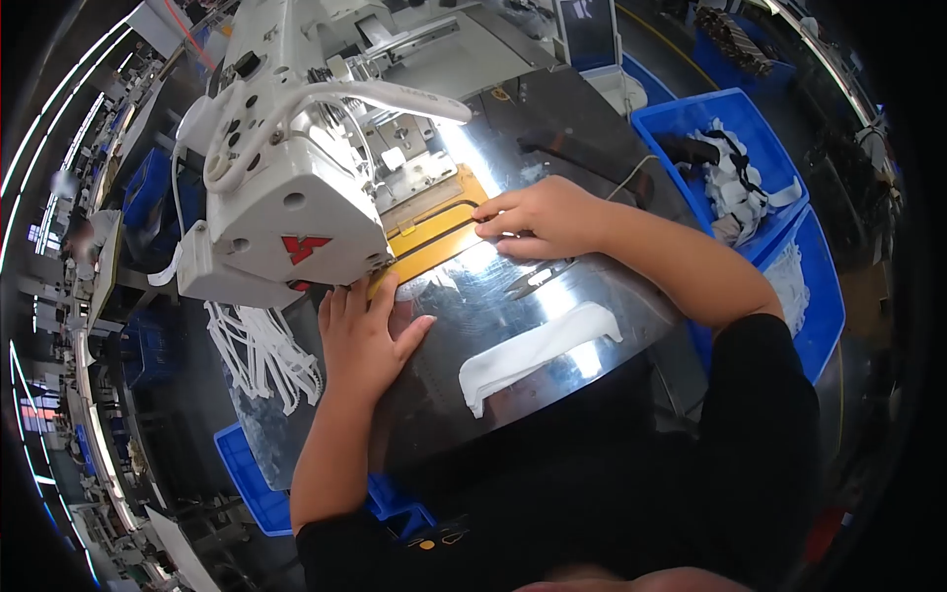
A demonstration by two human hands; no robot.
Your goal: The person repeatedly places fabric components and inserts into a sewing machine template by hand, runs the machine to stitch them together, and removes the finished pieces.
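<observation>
Yellow against the steel counter (439,340), the plate (432,256) lies beside the machine (296,187). My left hand (359,340), fingers spread, and right hand (552,219), fingers bent, touch its ends; whether either grips it, I cannot tell.

the white machine (291,187) hides part of the yellow plate (434,253) and is itself cut off at the top.

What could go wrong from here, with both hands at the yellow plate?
The left hand is close to the machine head; its fingers could get caught if it runs. The snips lie near the right hand and might be knocked. The white cloth, near the table's front edge, could slip off.
</observation>
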